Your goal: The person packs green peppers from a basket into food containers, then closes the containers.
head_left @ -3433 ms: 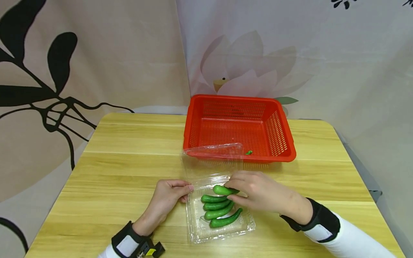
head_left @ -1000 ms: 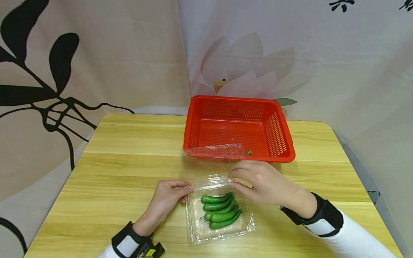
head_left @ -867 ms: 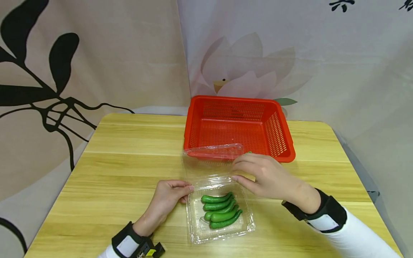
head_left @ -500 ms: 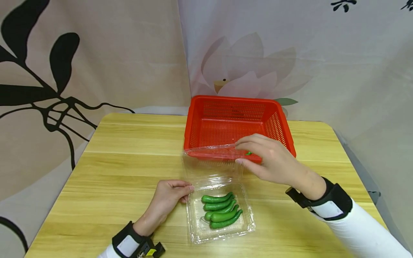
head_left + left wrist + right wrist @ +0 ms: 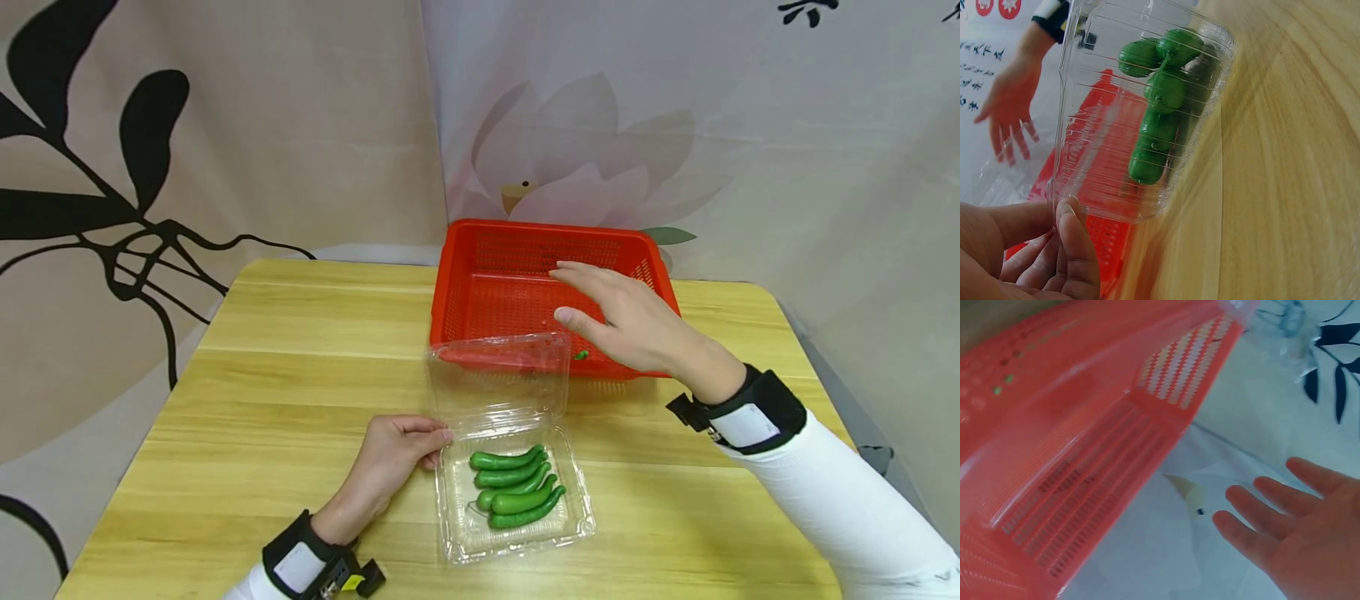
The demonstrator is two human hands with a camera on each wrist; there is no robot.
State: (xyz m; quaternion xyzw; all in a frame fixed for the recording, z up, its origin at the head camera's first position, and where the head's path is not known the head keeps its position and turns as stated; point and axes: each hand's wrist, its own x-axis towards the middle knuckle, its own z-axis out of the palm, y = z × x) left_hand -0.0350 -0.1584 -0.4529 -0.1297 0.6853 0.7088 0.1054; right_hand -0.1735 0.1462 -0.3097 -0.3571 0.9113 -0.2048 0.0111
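Note:
A clear plastic clamshell box lies on the table with its lid folded back against the basket's front rim. Several green chili peppers rest side by side inside it, their blunt ends showing in the left wrist view. My left hand pinches the box's left edge near the hinge; thumb and fingertips meet on it in the left wrist view. Over the red basket my right hand hovers with spread fingers, holding nothing. In the right wrist view this hand is bare too.
A small green scrap lies by the basket's front wall. The wooden table has a printed cloth hanging behind it. Both wrists wear black straps with small cameras.
My right hand let go of a light green pepper among the others in the box, then moved up and away over the basket, its fingers opening. My left hand has kept its place.

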